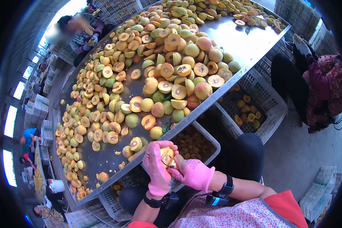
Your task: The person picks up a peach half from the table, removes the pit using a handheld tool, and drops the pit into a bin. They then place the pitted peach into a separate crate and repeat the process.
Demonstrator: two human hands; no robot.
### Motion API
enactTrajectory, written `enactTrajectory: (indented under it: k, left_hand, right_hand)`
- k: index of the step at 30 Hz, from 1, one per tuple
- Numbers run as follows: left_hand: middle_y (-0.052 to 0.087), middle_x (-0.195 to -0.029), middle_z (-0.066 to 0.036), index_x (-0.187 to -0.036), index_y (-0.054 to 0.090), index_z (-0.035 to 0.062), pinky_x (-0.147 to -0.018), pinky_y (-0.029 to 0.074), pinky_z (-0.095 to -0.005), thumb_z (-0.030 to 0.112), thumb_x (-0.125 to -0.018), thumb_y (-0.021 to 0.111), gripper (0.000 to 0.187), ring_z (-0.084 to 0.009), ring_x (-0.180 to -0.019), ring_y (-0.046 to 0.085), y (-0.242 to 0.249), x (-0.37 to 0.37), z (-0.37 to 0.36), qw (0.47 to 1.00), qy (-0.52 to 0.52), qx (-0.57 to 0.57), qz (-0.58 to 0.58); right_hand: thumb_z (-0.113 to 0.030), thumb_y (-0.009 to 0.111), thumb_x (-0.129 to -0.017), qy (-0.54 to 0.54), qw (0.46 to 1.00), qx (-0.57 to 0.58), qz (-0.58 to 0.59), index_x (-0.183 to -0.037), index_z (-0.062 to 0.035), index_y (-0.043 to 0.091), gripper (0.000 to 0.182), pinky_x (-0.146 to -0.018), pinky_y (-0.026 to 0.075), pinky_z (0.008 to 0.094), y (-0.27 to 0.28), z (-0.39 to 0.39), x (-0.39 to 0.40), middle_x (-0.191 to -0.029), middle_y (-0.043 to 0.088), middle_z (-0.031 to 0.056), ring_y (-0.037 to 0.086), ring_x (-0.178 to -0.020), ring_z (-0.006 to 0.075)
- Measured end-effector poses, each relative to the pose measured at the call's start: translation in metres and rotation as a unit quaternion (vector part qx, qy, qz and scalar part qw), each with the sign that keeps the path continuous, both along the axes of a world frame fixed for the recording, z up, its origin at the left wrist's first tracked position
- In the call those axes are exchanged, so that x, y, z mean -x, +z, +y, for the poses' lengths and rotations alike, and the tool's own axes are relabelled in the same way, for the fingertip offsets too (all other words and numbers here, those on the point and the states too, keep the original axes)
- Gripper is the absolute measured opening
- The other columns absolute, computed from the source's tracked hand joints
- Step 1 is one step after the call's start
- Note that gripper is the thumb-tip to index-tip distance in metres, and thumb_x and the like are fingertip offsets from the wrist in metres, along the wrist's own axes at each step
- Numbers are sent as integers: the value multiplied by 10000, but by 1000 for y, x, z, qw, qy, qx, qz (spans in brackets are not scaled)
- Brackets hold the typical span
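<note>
My left hand point(157, 167), in a pink glove, is closed around a cut yellow peach point(166, 156), its cut face showing. My right hand point(193, 174), gloved in pink too, presses against that fruit with its fingers closed. A thin, dark, curved tool point(171, 165) shows at the right fingertips, against the flesh; most of it is hidden. Both hands are just off the near edge of a metal table point(231, 41) heaped with whole and halved peaches point(173, 91). Below the hands a crate point(216, 146) contains small brown pieces, perhaps pits.
The table's raised metal rim point(201, 108) runs diagonally before me. Under it, a white plastic crate point(271, 100) holds peach halves. A person point(89, 38) works at the far left side; another person point(319, 79) sits at the right. Stacked crates point(317, 193) stand on the floor.
</note>
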State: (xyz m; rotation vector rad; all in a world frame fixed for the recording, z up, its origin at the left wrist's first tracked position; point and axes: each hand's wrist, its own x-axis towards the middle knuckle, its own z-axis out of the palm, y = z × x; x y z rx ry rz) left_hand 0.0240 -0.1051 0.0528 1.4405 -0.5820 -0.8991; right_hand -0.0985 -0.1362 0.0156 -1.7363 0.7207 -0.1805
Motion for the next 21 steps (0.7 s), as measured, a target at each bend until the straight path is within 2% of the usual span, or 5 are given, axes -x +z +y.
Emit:
enactTrajectory:
  k: [7,12,14,18,21]
  left_hand:
    - [674,-890,-129,-973,595,16,-712,561,-314,426,-1090,431,456,-202,-747,669,-18,-1,6,999,27,36,-10]
    - [674,-890,-128,-981,601,19,-720,563,-319,443,-1088,441,466,-208,-758,678,-21,-6,9,1000,7,4,-12]
    - [688,-868,-115,-981,646,16,-699,577,-310,385,-1071,518,401,-193,-741,682,-19,-7,8,1000,13,8,27]
    - [677,-834,-119,-925,635,5,-678,566,-313,341,-1072,492,394,-197,-715,669,-20,-14,11,999,-17,23,-19]
    - [671,-815,-120,-904,630,0,-676,566,-318,330,-1071,482,398,-200,-709,666,-22,-14,12,1000,0,15,-11]
  right_hand:
    - [-407,553,-1039,7,997,-75,-17,-1101,-47,457,378,-723,525,513,0,0,-2,-859,673,246,667,-848,462]
    - [-423,531,-1044,17,1000,-9,11,-1105,-40,446,397,-732,526,516,-9,3,-6,-853,671,247,667,-857,460]
    - [-424,526,-1046,19,1000,-14,16,-1112,-39,445,400,-731,526,513,-11,3,-8,-850,671,244,667,-855,458]
    - [-430,512,-1051,39,995,-92,-30,-1130,-35,446,408,-729,528,504,-16,6,-8,-840,668,240,670,-848,451]
    - [-432,511,-1051,50,997,-64,-19,-1131,-30,447,415,-721,528,501,-22,8,-13,-834,667,239,670,-835,450]
